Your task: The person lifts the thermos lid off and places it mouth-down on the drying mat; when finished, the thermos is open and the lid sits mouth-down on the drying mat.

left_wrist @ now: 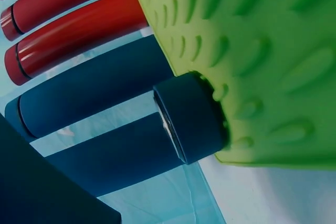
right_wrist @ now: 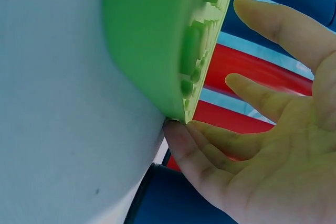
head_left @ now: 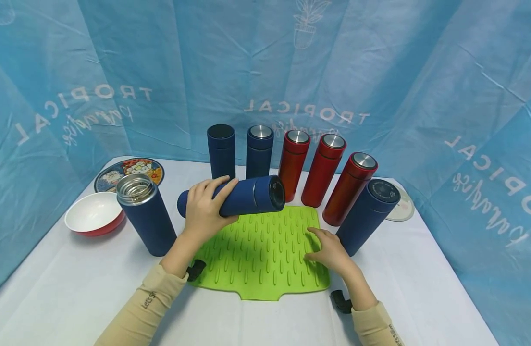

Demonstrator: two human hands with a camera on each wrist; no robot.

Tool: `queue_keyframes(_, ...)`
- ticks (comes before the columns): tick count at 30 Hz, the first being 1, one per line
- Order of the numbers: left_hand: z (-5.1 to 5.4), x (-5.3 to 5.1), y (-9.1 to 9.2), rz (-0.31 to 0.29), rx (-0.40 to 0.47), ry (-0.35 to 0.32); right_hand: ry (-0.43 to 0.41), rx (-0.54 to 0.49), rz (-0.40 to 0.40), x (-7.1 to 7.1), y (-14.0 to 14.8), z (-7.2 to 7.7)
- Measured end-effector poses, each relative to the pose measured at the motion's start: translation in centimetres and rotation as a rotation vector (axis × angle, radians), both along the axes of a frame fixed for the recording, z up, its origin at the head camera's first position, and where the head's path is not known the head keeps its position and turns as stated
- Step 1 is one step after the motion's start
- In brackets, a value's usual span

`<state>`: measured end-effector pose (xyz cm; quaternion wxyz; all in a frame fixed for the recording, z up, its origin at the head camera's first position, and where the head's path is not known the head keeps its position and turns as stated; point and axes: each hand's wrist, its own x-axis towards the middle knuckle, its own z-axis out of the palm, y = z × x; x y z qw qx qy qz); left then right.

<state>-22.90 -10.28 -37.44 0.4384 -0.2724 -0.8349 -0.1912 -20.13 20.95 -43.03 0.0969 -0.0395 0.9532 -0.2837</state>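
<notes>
Left hand (head_left: 206,204) is wrapped round a navy vacuum flask (head_left: 245,194), up above the far-left part of the green mat (head_left: 265,259) on the tabletop (head_left: 66,298). Flask's long axis runs roughly left-right, near level, capped end to the right, base poking out left of the fingers. Right hand (head_left: 330,250) holds nothing, fingers spread at the mat's right edge beside the standing navy flask (head_left: 362,218); can't tell if they touch. So from the right hand, the held flask lies left and farther out, capped end nearest; left hand is the one on it.

Text: curtain (head_left: 248,67) prints "TROPICAL Paradise", mirrored, repeated. Left sleeve (head_left: 140,307) starts "Let's S", rest unclear; right sleeve (head_left: 373,324) looks like "Letsslim". Black cap disc (head_left: 277,193) on the held flask has small marks, illegible. No brand readable on flask bodies.
</notes>
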Motion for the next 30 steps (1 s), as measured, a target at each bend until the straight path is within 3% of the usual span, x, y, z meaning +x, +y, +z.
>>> queue_keyframes(3, -0.3, -0.1, -0.1, 0.037, -0.099, 0.037, 0.001, -0.001, -0.005, 0.0, -0.2, 0.1)
queue_keyframes(9, -1.1, -0.1, -0.3, 0.051, -0.223, 0.031, 0.116, -0.075, 0.034, 0.0, -0.8, 1.1)
queue_keyframes(18, -1.3, -0.1, -0.2, 0.039, -0.280, 0.006, 0.248, -0.386, -0.021, -1.5, -2.6, 3.3)
queue_keyframes(23, -1.5, 0.0, -0.1, 0.032, -0.330, -0.054, 0.152, -0.544, -0.045, -1.9, -4.5, 4.4)
queue_keyframes(30, -1.6, 0.3, 0.1, 0.044, -0.387, -0.111, 0.005, -0.478, -0.084, -2.4, -6.5, 5.1)
